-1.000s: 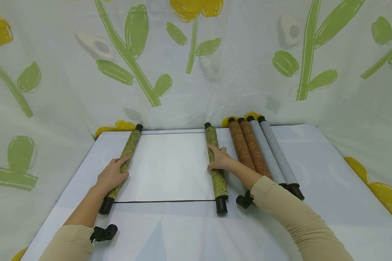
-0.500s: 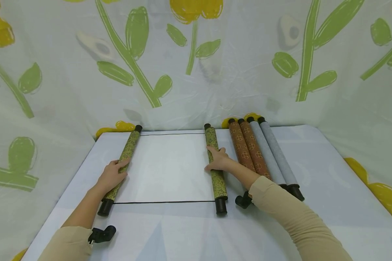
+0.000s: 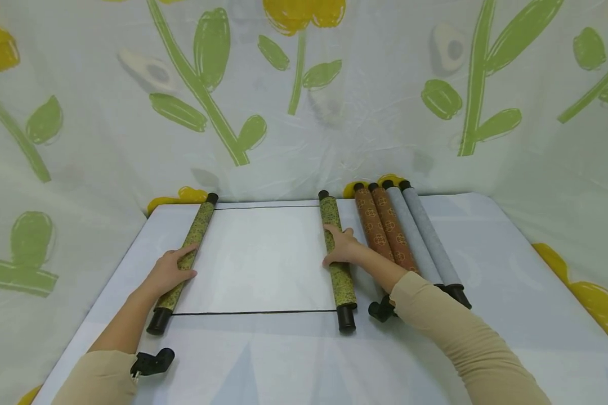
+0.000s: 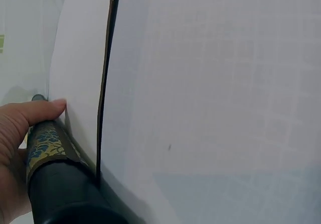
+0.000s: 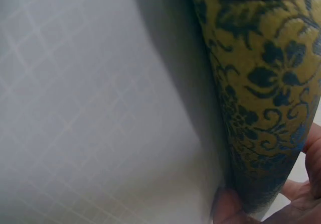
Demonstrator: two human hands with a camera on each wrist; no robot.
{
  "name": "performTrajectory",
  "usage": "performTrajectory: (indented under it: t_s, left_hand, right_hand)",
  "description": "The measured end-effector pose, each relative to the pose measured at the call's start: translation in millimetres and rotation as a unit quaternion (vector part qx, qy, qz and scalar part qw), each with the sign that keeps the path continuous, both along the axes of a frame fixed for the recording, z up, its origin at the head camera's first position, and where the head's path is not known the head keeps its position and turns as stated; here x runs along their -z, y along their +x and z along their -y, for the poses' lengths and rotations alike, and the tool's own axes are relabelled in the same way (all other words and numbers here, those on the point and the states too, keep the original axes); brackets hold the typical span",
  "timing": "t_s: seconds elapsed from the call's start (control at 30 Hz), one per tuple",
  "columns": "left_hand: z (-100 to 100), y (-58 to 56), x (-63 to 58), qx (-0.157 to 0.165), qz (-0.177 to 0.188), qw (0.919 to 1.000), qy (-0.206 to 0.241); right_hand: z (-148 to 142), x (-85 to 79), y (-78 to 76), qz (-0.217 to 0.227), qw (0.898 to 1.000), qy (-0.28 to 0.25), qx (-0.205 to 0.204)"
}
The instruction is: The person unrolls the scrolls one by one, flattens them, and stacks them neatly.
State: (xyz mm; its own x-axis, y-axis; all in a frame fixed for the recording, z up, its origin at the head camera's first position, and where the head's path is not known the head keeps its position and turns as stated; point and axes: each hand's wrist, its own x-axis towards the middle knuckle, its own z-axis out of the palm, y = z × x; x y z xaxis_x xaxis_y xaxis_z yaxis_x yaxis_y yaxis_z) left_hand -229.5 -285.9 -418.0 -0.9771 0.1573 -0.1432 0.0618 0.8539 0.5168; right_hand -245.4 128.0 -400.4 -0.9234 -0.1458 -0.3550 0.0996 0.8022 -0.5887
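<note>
A hanging scroll lies partly unrolled, its white sheet (image 3: 263, 259) spread between two yellow-green patterned rolls with black end knobs. My left hand (image 3: 166, 274) grips the left roll (image 3: 201, 220), thumb on the sheet side. Around the middle of the right roll (image 3: 342, 287) my right hand (image 3: 344, 247) is curled. In the left wrist view, the black knob (image 4: 65, 189) and a dark border strip (image 4: 104, 78) of the sheet show close up. The right wrist view shows the blue flower pattern of the right roll (image 5: 271, 83), with fingers (image 5: 230, 206) at its lower end.
Right of the scroll lie two brown patterned rolls (image 3: 372, 219) and two grey rolls (image 3: 425, 236), side by side. They rest on a white table (image 3: 496, 270) backed by a flower-printed curtain (image 3: 375, 101). A black wrist-worn device (image 3: 154, 361) sits on each forearm.
My left hand and the left roll have shifted a little to the left. The right roll has moved slightly right with my right hand, so the visible sheet is a bit wider.
</note>
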Motion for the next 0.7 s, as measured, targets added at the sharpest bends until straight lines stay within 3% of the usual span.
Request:
performTrajectory:
  t_s: [0.37,0.7]
  left_hand:
    - [9.6,0.8,-0.7,0.000,0.005,0.9998,-0.021]
    - [7.0,1.2,-3.4,-0.009,0.008,0.9999,-0.004]
  right_hand:
    - [-5.6,-0.1,-1.8,0.025,0.999,-0.032,0.003]
    - [-2.9,5.9,-2.7,-0.024,0.999,-0.002,-0.023]
